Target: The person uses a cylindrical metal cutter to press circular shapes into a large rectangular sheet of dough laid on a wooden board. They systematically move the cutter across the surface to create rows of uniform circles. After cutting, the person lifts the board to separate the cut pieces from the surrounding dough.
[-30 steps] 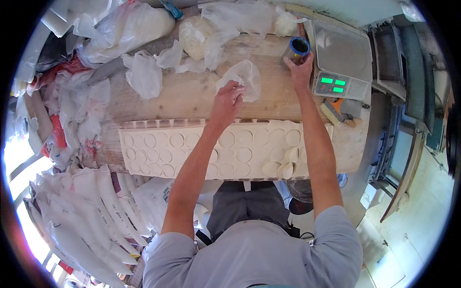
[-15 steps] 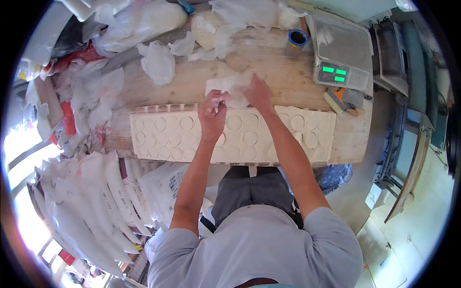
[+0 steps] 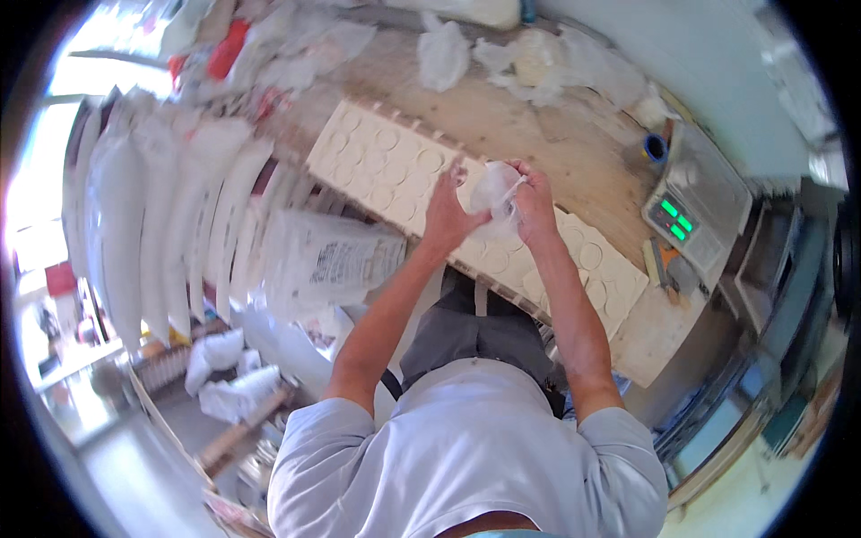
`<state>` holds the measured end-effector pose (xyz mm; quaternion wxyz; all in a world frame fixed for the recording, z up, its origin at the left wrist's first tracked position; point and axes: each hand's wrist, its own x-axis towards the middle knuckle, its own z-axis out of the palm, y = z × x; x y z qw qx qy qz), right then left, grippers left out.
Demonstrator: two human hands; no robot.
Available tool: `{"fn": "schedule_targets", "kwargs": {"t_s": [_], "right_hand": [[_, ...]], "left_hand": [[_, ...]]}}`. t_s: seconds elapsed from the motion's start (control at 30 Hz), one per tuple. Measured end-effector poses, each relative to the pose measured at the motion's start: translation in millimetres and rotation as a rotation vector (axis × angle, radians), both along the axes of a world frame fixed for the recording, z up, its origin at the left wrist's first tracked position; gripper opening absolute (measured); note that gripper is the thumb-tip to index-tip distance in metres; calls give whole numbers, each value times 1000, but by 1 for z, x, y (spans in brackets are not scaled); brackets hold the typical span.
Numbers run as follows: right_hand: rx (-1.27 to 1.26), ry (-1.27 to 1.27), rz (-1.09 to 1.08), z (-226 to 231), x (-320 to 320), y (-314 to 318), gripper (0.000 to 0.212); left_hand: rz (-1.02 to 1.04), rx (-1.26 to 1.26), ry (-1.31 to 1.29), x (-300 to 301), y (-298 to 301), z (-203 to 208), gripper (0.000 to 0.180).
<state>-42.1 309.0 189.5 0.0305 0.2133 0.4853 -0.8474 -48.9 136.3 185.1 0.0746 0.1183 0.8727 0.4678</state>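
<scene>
A thin, whitish plastic bag (image 3: 495, 186) hangs over the middle of a long sheet of dough (image 3: 377, 170) marked with rows of cut circles. My right hand (image 3: 536, 204) pinches the gathered edge of the bag at its right side. At the bag's left, my left hand (image 3: 446, 213) is open, thumb and fingers spread apart, the thumb tip close to the bag's lower edge. Whether that thumb touches the plastic, I cannot tell. What the bag contains, if anything, is not clear.
The wooden table (image 3: 529, 134) carries crumpled plastic bags (image 3: 444, 54) along its back. To the right stand a digital scale (image 3: 708, 193), a blue-rimmed cup (image 3: 655, 148) and an orange-and-black scraper (image 3: 665, 255). Stacked white sacks (image 3: 152, 215) are on the left.
My view has turned, so the table now slants. Both hands have come back from beyond the dough to above it, with the bag. My left hand has spread open.
</scene>
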Motion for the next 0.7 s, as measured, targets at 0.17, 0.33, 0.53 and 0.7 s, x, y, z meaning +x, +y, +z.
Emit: {"fn": "schedule_targets", "kwargs": {"t_s": [0.17,0.33,0.53,0.7], "right_hand": [[20,-86,50,9,47,-76,13],[-44,-48,203,14,87,-136,9],[57,32,171,-3,131,-216,15],[68,33,106,3,167,-280,28]], "left_hand": [[215,-136,-10,100,-57,16,85],[423,-226,-231,144,-171,-24,47],[354,-72,70,198,-191,3,58],[425,-115,-115,227,-270,3,78]]}}
